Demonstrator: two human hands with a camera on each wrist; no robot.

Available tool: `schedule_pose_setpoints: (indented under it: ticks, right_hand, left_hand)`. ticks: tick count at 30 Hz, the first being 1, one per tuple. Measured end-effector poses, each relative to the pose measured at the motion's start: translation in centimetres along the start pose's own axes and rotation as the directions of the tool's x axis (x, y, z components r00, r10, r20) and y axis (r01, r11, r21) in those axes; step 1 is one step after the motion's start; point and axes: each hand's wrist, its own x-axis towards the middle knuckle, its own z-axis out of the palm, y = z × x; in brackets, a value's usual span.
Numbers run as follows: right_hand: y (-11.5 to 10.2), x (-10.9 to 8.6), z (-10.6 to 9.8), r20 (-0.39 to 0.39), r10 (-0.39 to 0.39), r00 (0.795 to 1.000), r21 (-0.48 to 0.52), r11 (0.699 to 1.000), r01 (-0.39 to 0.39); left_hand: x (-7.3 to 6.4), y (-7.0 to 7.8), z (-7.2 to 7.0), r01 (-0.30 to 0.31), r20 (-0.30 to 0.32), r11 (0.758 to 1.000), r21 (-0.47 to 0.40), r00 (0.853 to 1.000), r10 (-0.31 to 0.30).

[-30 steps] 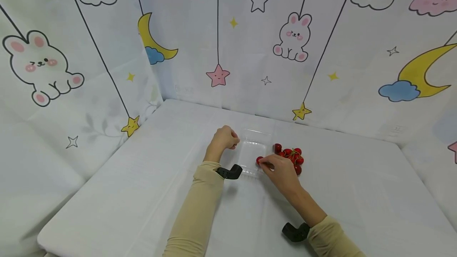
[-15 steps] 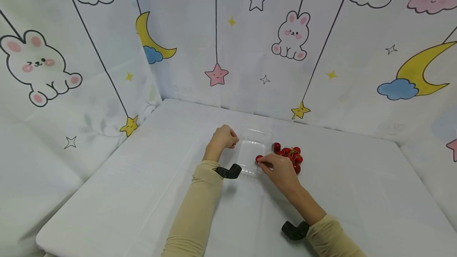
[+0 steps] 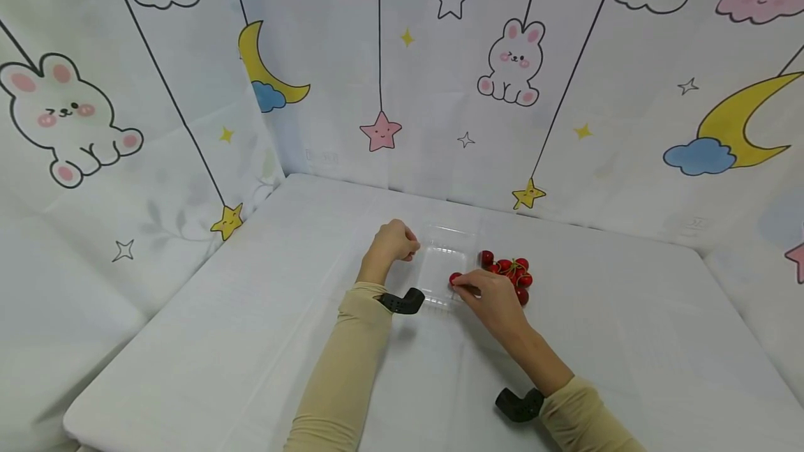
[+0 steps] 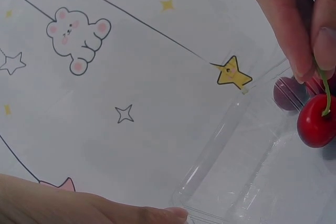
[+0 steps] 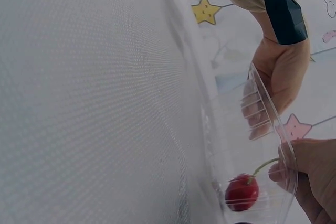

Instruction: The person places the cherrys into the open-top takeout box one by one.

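My right hand (image 3: 493, 297) pinches a red cherry (image 4: 316, 121) by its green stem, thumb against fingertips. In the right wrist view the cherry (image 5: 242, 192) hangs low in a clear plastic container (image 5: 273, 116), seen through its wall. At the left rim of that container (image 3: 447, 233), my left hand (image 3: 393, 241) has curled fingers and grips the edge. In the left wrist view a finger of the left hand (image 4: 121, 212) reaches to the container's corner, and the fingers of the right hand (image 4: 294, 24) come down from the upper right.
A cluster of several red cherries (image 3: 523, 280) with green stems lies just right of the container, partly behind the right hand. White cloth covers the table (image 3: 239, 340). Printed white curtains (image 3: 433, 89) stand behind and at the sides. Both wrists wear black camera mounts (image 3: 405, 301).
The head view has shifted slightly. Both hands hold nearly the same places, and the right hand keeps the cherry over the container's right part.
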Motion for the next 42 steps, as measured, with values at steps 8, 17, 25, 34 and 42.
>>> schedule_pose_setpoints:
  ticks: [8, 17, 25, 34, 42]
  right_hand:
    - [-0.1, 0.1, -0.1, 0.003, -0.007, 1.000, -0.029, 1.000, 0.007]
    - [-0.1, 0.0, 0.1, 0.013, -0.008, 1.000, -0.047, 0.999, 0.009]
    - [0.0, 0.1, 0.0, 0.026, -0.018, 1.000, -0.053, 0.998, 0.019]
    - [0.1, 0.1, -0.1, -0.011, -0.035, 0.999, -0.076, 0.997, 0.034]
    - [0.6, 0.4, -1.0, -0.069, -0.049, 0.996, -0.077, 0.996, 0.043]
  left_hand:
    - [0.0, 0.0, -0.1, -0.002, -0.004, 1.000, 0.010, 1.000, 0.003]
    - [-0.1, -0.2, 0.0, 0.000, 0.009, 1.000, -0.001, 1.000, 0.000]
    - [-0.1, -0.2, -0.1, -0.004, 0.003, 1.000, -0.004, 1.000, 0.004]
    - [-0.2, -0.2, -0.1, -0.008, -0.006, 1.000, -0.001, 1.000, 0.008]
    - [-0.2, 0.0, -0.1, -0.013, -0.005, 1.000, 0.007, 1.000, 0.013]
